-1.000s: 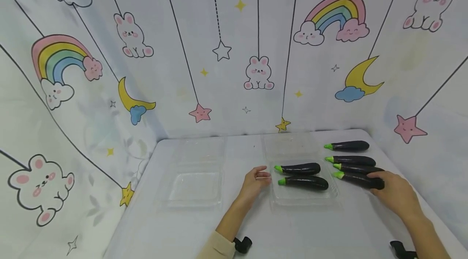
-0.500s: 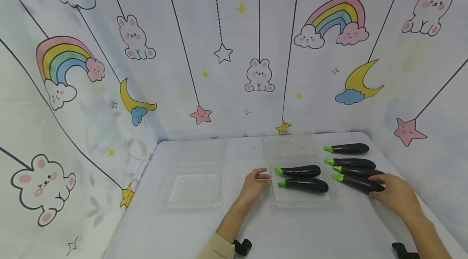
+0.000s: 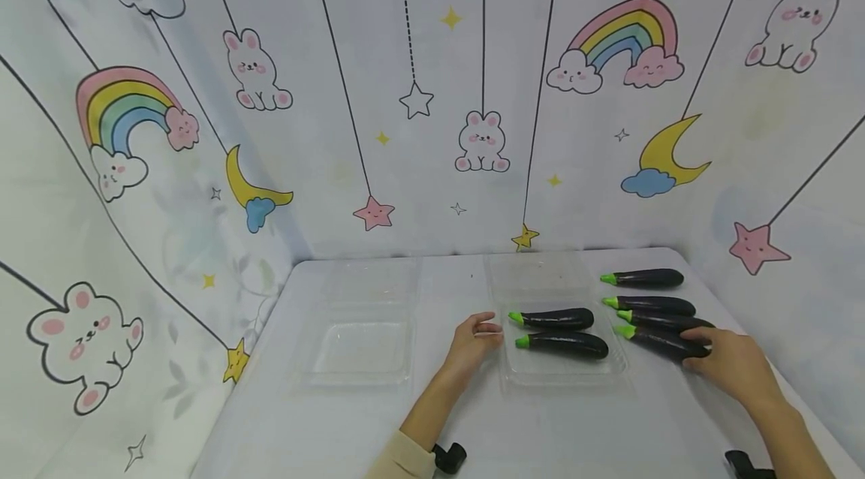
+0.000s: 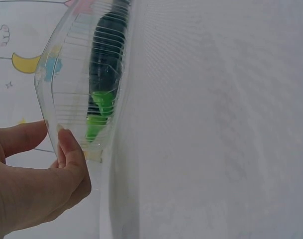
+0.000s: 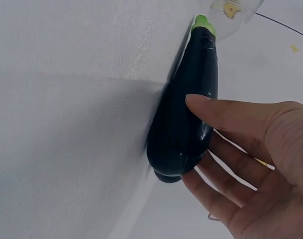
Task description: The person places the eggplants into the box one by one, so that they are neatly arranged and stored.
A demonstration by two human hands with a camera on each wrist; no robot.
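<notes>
My left hand (image 3: pixel 475 341) pinches the left rim of a clear plastic container (image 3: pixel 564 376) between thumb and fingers, as the left wrist view shows. Two dark eggplants with green stems lie inside: a rear eggplant (image 3: pixel 559 318) and a front eggplant (image 3: pixel 568 345). On the right, my right hand (image 3: pixel 733 363) holds the thick end of the nearest loose eggplant (image 5: pixel 183 119), thumb on one side and fingers around the other. Its green stem points left toward the container. Just behind it lies another eggplant (image 3: pixel 665 320), partly covered by my fingers.
Two more eggplants lie at the back right, a middle eggplant (image 3: pixel 652 305) and a far eggplant (image 3: pixel 645 278). A second clear container (image 3: pixel 354 379) with its lid (image 3: pixel 372 282) raised behind stands on the left of the white table (image 3: pixel 324 426). A printed curtain (image 3: pixel 432 36) hangs behind.
The held eggplant's thick end has dipped slightly toward the table, and my right hand has lowered a little with it. My left hand stays at the container rim. The head view has shifted slightly.
</notes>
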